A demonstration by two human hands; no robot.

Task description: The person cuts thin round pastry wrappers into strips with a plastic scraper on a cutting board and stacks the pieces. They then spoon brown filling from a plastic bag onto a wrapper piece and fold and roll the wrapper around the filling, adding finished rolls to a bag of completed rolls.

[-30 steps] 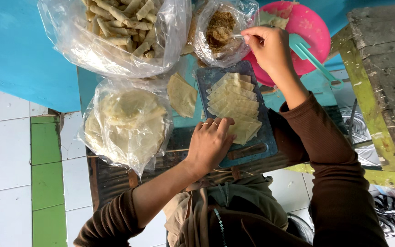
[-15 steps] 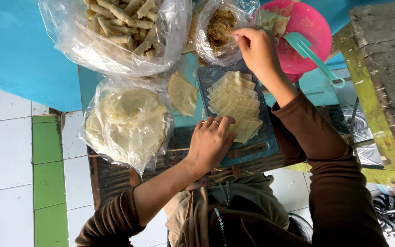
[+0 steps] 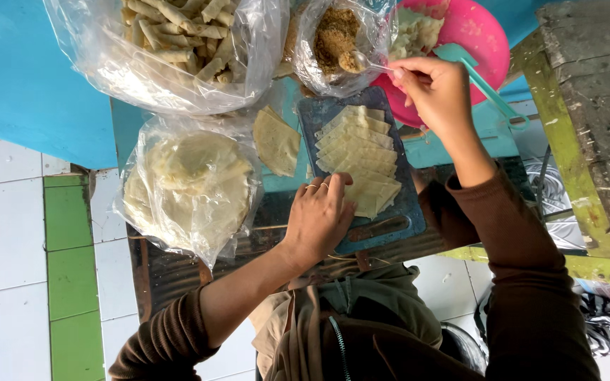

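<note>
Our left hand (image 3: 323,212) lies flat, fingers spread, pinning the fanned wrappers (image 3: 358,155) on the board (image 3: 397,219) so they stay put; our right hand (image 3: 435,88) pinches a spoon (image 3: 361,62) loaded with filling at the bag (image 3: 333,42)

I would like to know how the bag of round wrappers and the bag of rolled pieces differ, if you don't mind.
The bag of round wrappers holds flat, pale discs stacked together; the bag of rolled pieces holds thin tan rolls heaped loosely. The wrapper bag lies nearer the left hand, the rolls farther away. Both are clear plastic.
</note>
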